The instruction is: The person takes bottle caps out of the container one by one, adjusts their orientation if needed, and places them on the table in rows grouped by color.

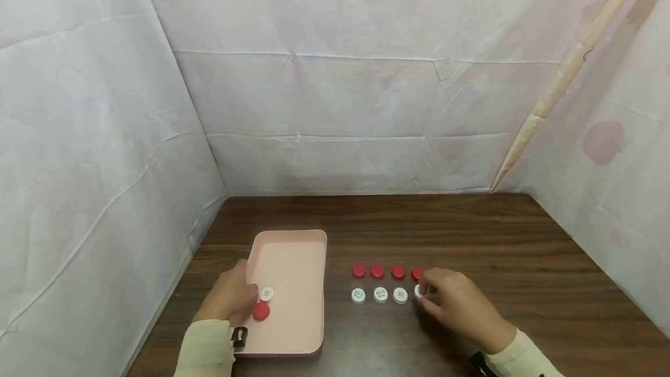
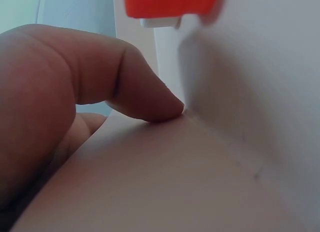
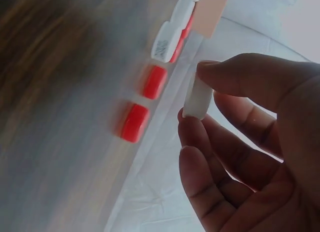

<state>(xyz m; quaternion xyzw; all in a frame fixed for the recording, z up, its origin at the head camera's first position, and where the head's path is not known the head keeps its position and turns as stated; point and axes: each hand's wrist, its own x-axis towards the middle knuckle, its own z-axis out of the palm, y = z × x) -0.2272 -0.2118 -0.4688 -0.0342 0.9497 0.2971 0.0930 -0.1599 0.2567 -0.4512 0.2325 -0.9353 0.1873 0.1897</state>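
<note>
My left hand [image 1: 228, 294] grips the left wall of a pink tray [image 1: 293, 336]; in the left wrist view the thumb [image 2: 135, 82] curls over the wall to the tray's inner corner. Inside the tray, near that hand, lie a white disc with a printed square [image 1: 266, 294] and a red disc [image 1: 261, 310]. To the right of the tray, my right hand [image 1: 454, 301] pinches a white disc [image 3: 199, 96] between thumb and fingertips. Its printed face is hidden in the right wrist view, where the disc stands on edge.
Several red discs [image 1: 377, 271] form a row on the dark wooden table [image 1: 398, 226]. Nearer me runs a row of white discs with printed tops [image 1: 380, 295]. Pale cloth walls [image 1: 340, 98] enclose the table at the back and both sides.
</note>
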